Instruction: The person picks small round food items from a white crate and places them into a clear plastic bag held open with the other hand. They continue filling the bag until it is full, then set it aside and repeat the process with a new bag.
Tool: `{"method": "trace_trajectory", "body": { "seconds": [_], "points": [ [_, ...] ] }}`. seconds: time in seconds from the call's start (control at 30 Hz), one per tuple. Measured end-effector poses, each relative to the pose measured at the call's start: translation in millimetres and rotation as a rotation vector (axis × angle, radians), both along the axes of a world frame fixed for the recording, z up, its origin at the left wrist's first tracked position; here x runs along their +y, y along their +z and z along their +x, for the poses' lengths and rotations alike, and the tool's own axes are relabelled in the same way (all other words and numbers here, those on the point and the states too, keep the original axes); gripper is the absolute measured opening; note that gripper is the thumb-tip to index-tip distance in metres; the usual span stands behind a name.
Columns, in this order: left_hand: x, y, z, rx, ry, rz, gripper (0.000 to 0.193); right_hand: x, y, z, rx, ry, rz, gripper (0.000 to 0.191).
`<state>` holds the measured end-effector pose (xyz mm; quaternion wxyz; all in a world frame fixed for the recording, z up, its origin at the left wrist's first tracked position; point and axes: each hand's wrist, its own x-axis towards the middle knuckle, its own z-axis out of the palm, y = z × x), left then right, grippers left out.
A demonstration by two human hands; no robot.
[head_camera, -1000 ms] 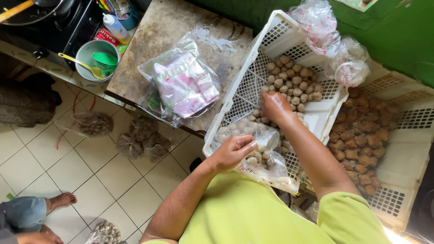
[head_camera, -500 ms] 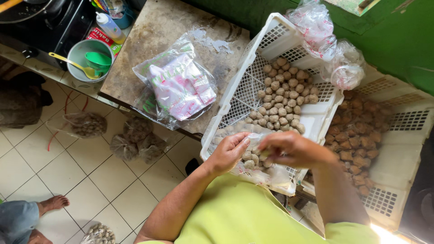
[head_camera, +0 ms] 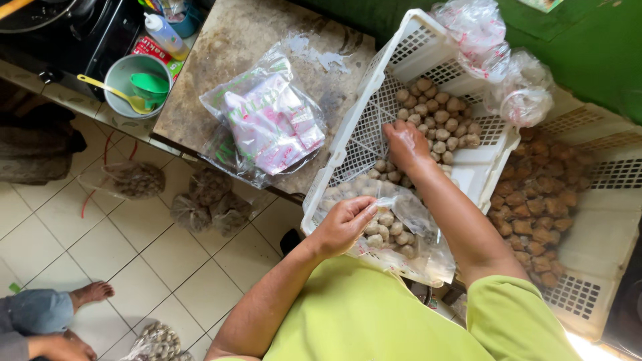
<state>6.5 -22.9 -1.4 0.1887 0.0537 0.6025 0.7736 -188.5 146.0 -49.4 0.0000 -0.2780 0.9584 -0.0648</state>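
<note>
The right hand (head_camera: 403, 144) covers some of the balls (head_camera: 438, 113) in the white crate (head_camera: 374, 100), so its fingertips cannot be seen. The second crate (head_camera: 595, 267) runs off the right edge. A foot (head_camera: 90, 294) on the floor shows, but the rest of that person is cut off.

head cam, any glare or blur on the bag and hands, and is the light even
Head view: sharp on left hand and right hand; the clear bag shows soft sheen, no hard glare; blown-out patch at bottom right corner; stove area top left sits dark.

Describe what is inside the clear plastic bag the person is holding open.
Pale round balls fill the clear plastic bag, pinched open by the left hand. Its bottom layers are hidden.
</note>
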Motion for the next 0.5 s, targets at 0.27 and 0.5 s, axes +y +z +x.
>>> {"method": "trace_trajectory", "body": {
  "seconds": [0.27, 0.5],
  "points": [
    [-2, 9, -3, -0.03, 0.05, -0.023, 0.032, 48, 59, 27, -0.918, 0.076, -1.104, 0.021],
    [0, 5, -4, -0.031, 0.036, 0.005, 0.032, 59, 86, 135, -0.668, 0.521, -0.569, 0.031]
  ]
}}
